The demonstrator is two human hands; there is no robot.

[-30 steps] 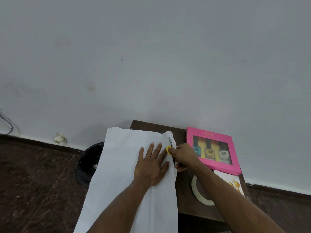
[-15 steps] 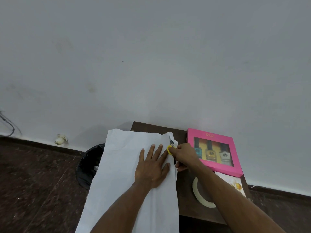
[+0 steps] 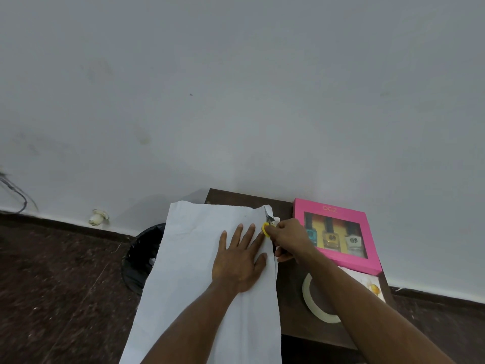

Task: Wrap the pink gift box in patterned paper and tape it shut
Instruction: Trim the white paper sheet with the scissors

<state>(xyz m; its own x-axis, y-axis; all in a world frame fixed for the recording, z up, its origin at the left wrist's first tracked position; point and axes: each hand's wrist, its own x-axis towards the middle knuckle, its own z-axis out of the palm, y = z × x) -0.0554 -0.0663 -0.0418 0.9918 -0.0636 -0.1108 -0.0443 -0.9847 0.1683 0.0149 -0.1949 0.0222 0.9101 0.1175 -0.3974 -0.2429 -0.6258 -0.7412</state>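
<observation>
Scissors [image 3: 267, 219] are nearing the paper [image 3: 199, 271]'s far edge; your right hand [image 3: 290, 239] is gripping them, your flat left hand [image 3: 240, 261] pinning it. Pink gift box [image 3: 336, 233] is waiting unwrapped alongside.

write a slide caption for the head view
Left hand flat on paper, right hand cutting with scissors beside pink box.

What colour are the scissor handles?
Yellow, on the scissors in the right hand; head view.
</observation>
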